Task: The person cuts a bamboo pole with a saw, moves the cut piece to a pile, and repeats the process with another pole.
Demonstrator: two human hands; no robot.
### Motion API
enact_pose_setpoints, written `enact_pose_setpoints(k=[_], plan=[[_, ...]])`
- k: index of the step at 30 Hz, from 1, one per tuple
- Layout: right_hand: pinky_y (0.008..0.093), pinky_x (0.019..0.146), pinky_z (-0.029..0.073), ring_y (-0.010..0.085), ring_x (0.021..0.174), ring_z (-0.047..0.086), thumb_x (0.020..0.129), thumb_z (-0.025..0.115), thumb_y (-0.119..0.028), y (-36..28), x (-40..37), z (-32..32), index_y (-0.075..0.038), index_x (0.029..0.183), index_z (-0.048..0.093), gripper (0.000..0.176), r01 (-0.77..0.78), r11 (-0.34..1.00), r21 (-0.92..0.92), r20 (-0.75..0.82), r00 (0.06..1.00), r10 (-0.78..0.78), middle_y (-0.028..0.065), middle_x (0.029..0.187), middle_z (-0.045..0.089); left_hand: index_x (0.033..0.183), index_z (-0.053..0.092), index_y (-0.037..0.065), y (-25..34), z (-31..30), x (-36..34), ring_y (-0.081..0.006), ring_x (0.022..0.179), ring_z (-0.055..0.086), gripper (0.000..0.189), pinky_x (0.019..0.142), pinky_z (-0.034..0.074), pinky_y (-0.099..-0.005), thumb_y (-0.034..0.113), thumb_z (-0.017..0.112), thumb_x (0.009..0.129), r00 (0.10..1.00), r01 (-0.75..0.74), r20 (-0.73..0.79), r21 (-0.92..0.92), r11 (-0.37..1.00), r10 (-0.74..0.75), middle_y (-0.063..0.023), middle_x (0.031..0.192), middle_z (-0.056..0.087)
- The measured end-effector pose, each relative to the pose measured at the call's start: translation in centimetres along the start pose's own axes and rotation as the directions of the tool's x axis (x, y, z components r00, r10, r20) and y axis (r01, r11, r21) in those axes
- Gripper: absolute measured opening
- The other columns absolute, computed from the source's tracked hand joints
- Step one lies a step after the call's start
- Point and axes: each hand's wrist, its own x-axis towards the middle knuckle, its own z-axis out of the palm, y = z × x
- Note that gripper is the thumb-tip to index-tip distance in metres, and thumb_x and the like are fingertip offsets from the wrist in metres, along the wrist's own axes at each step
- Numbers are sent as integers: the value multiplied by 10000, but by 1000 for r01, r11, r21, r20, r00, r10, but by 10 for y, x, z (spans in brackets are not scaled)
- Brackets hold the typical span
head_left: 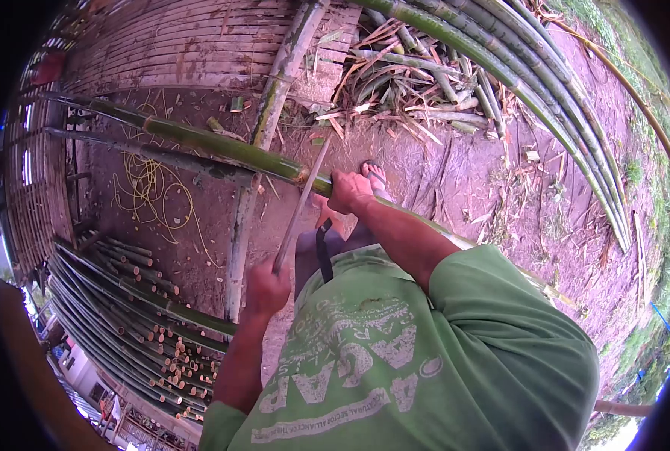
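Observation:
A long green bamboo pole (pixel 222 148) runs across the view, propped against an upright post. My right hand (pixel 350 191) is closed around it, just right of a pale node ring. In my left hand (pixel 268 288), closed at its lower end, is a long knife (pixel 303 197) with a narrow, brownish blade. The blade lies across the pole close to that node, left of my right hand, with its tip pointing up and away from me. My sandalled foot (pixel 375 174) shows beyond the pole, and the pole's right part passes behind my right arm.
Stacked bamboo poles (pixel 136 323) with cut ends lie at lower left, below a tangled yellow cord (pixel 151 197). A slanted post (pixel 278 83) stands ahead. Bamboo offcuts (pixel 395 83) are heaped beyond it, and long poles (pixel 530 83) arch along the right.

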Motion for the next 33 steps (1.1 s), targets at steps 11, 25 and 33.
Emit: enact_pose_setpoints(k=[11,25,33], plan=[[424,854,520,337,997,649,717,667,-247,12,16,10,-97,1087,620,401,-48,999,19,65,997,46,176,1025,672,795,594,-15,19,-33,-61,-441,680,623,205,567,476,-482,178,571,857,983,127,120,91,988,-137,-265,668,591],[422,886,491,341,1001,644,713,637,-301,11,17,-6,-110,1094,628,425,-28,1000,15,96,995,26,194,1052,667,801,552,-9,22,-10,-70,-433,622,612,154,551,478,-502,137,590,835,991,94,83,94,991,-102,-232,614,582],[429,869,510,324,1009,645,722,702,-420,11,15,-1,-128,1076,646,462,-38,999,-3,103,994,38,150,1060,672,768,584,-27,12,72,70,-463,683,596,238,560,457,-476,193,584,860,998,-40,-54,-15,999,40,-262,651,565]])
